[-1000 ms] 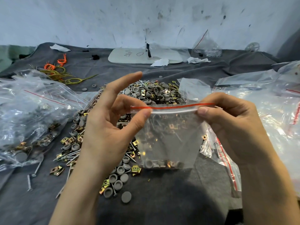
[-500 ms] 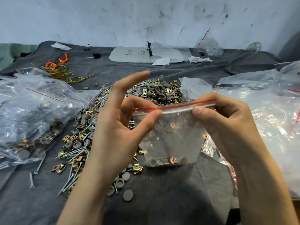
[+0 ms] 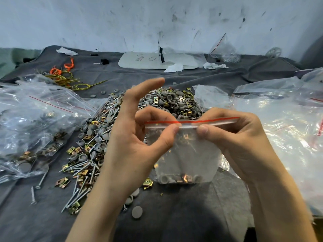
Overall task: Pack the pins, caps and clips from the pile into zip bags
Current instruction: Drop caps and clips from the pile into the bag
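Left hand and right hand each pinch the zip strip of the bag, thumbs close together. Caps and clips sit at its bottom, below the hands. The hands partly hide the pile behind them. Filled bags lie left and empty bags right.

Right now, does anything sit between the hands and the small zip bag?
Nothing visible does. The left hand and right hand both pinch the zip bag directly at its seal strip, thumbs close together near its middle. The pile lies behind the bag.
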The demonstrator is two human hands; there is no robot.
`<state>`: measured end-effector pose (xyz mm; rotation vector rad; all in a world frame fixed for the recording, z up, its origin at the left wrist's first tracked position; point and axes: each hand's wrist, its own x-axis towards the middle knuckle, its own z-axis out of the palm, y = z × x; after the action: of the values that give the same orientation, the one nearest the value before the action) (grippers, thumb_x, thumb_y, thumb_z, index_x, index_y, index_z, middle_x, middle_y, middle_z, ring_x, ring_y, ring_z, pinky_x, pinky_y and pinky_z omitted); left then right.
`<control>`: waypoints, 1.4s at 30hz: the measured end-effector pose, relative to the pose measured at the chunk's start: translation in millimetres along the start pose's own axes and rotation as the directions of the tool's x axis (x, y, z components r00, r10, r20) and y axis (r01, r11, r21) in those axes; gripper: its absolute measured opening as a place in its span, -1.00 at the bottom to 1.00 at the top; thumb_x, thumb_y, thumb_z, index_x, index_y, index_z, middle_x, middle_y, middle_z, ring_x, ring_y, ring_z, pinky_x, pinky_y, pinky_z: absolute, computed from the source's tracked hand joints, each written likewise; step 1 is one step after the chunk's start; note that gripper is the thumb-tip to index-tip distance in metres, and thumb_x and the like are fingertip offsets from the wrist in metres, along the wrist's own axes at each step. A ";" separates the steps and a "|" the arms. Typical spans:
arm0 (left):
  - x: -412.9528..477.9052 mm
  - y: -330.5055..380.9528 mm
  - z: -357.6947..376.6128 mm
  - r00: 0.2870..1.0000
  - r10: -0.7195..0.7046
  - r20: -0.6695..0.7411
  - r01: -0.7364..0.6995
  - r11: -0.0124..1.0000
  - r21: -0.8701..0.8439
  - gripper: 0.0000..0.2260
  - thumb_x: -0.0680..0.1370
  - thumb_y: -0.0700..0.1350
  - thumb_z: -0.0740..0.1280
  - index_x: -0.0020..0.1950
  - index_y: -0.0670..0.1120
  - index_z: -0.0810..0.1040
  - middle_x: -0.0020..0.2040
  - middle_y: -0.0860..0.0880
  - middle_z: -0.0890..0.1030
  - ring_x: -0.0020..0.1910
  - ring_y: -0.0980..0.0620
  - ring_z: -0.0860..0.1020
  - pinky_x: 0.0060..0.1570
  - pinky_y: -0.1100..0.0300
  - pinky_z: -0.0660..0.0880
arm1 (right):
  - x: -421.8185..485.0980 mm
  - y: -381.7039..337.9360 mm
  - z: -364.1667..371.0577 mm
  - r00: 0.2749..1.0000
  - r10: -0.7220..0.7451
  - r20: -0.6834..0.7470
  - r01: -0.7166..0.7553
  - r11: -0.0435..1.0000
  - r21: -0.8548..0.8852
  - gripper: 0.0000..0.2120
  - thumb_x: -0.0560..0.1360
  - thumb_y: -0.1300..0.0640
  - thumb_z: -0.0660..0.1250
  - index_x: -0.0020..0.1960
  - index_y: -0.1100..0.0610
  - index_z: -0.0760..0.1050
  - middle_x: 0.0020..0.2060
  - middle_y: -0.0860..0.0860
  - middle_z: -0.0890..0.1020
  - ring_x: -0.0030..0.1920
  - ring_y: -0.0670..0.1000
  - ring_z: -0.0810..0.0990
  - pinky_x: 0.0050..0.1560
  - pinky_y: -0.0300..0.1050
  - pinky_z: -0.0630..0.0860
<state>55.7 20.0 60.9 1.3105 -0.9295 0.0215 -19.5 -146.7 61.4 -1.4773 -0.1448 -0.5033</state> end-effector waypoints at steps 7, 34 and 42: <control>0.6 -1.6 3.7 1.000 0.013 0.008 -0.014 0.994 0.105 -0.50 0.45 -0.16 0.48 0.31 0.17 0.42 -0.16 0.03 0.64 -0.18 0.17 0.62 -0.14 0.38 0.50 | -0.2 -0.7 7.7 0.998 -0.021 -0.065 0.020 1.000 -0.017 -0.86 0.22 0.13 0.52 -0.25 0.16 0.68 -0.38 0.00 0.67 -0.35 -0.04 0.60 -0.32 -0.28 0.49; 2.1 7.6 8.7 0.996 -0.015 -0.087 0.011 0.999 -0.036 -0.43 0.38 -0.17 0.49 0.31 0.14 0.39 -0.26 -0.01 0.65 -0.17 0.07 0.67 -0.08 0.30 0.56 | 0.3 0.6 9.1 0.999 0.002 -0.038 0.003 0.990 0.140 -0.83 0.22 0.17 0.54 -0.20 0.19 0.70 -0.29 0.01 0.70 -0.24 -0.04 0.66 -0.19 -0.25 0.55; 5.1 2.7 3.0 0.997 -0.031 -0.064 0.031 1.000 0.001 -0.24 0.33 -0.24 0.54 0.41 0.17 0.29 -0.39 0.06 0.60 -0.31 0.20 0.60 0.32 0.30 0.41 | 0.2 1.0 4.7 0.997 -0.008 -0.080 0.019 0.989 0.147 -0.86 0.19 0.10 0.53 -0.30 0.13 0.68 -0.41 -0.07 0.64 -0.37 -0.12 0.57 -0.30 -0.32 0.49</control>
<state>55.9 15.9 66.0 1.3188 -0.8546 0.0407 -18.0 -142.1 61.1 -1.3103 -0.1271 -0.5499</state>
